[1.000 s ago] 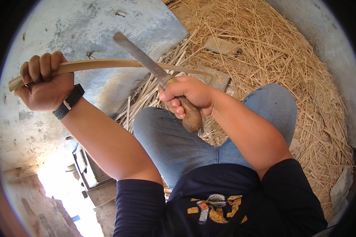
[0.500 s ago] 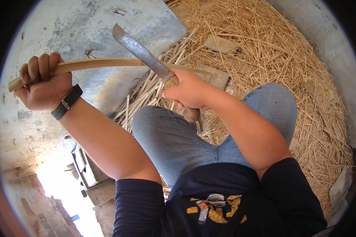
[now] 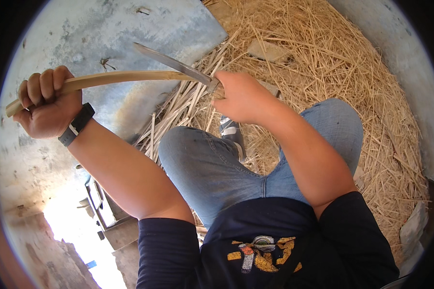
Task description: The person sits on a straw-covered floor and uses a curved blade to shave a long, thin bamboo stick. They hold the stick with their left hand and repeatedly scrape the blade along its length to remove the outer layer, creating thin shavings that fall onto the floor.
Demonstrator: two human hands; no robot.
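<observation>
My left hand (image 3: 46, 103), with a dark watch on the wrist, grips the near end of a long pale bamboo strip (image 3: 125, 77) that runs to the right at chest height. My right hand (image 3: 241, 96) is closed around the handle of a large knife; its flat metal blade (image 3: 171, 62) points up and left and lies across the far end of the strip, touching it. The knife handle is hidden inside my fist. Below the hands are my knees in blue jeans (image 3: 217, 168).
A thick heap of straw-like shavings (image 3: 352, 72) covers the ground at right. Several split bamboo slats (image 3: 178, 111) lie fanned out beneath the strip. A grey concrete slab (image 3: 82, 33) fills the upper left. A flat stone (image 3: 267, 50) rests in the shavings.
My right hand has rotated and drawn the knife back, so the blade now lies lower and flatter along the strip. The left hand holds the strip in nearly the same place.
</observation>
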